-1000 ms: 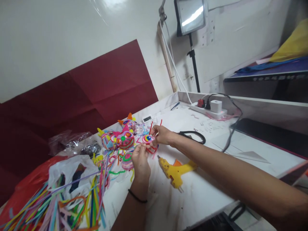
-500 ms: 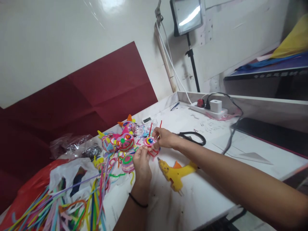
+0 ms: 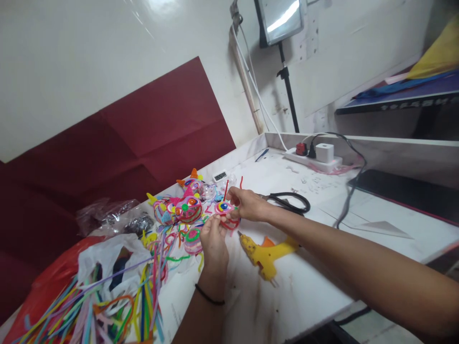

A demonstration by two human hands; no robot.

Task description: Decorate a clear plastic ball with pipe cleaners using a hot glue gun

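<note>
Nearest to me, left of the yellow glue gun (image 3: 267,254), lay a heap of loose pipe cleaners (image 3: 107,301) spilling out of a white plastic bag (image 3: 103,251). The glue gun rested flat on the white table (image 3: 304,286). Just beyond its nozzle, both hands met over a small coiled eye-shaped piece (image 3: 223,207) with red stems sticking up. The left hand (image 3: 213,237), a black band at the wrist, pinched the piece's near edge with closed fingertips. The right hand (image 3: 246,204) gripped its far side between thumb and fingers. Left of the glue gun and farther back sat finished pipe-cleaner faces (image 3: 179,209). Behind the glue gun lay black scissors (image 3: 292,201), and farther still a power strip (image 3: 311,160) against the table's raised edge.
</note>
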